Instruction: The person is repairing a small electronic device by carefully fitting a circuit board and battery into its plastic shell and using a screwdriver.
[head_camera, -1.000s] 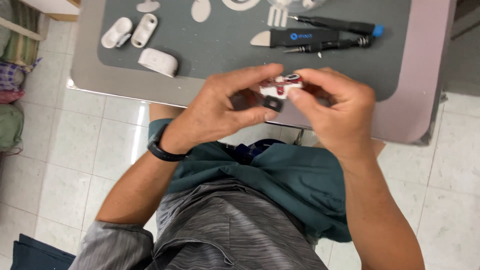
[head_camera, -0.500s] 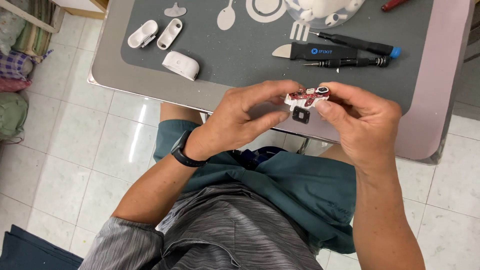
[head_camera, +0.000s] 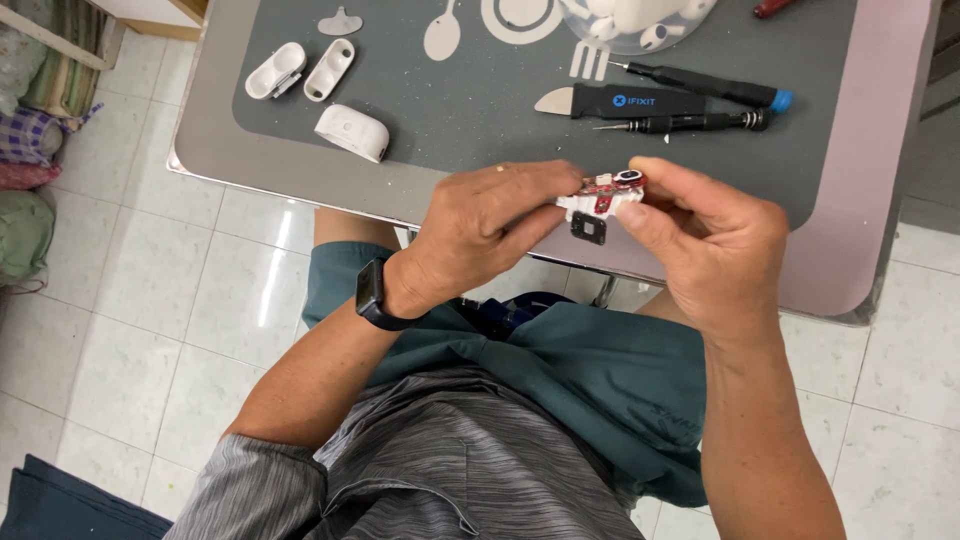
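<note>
Red-and-white circuit module (head_camera: 603, 203) unmoved in both hands' pinching grip, as before.

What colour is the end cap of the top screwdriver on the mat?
Blue, on a black screwdriver; clearest in the head view.

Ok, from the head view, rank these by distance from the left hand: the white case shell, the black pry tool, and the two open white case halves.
From the left hand:
1. White case shell, on the grey mat up and to its left.
2. Black pry tool, on the mat above and to the right; close to the shell's distance.
3. Two open white case halves, far upper left.
</note>
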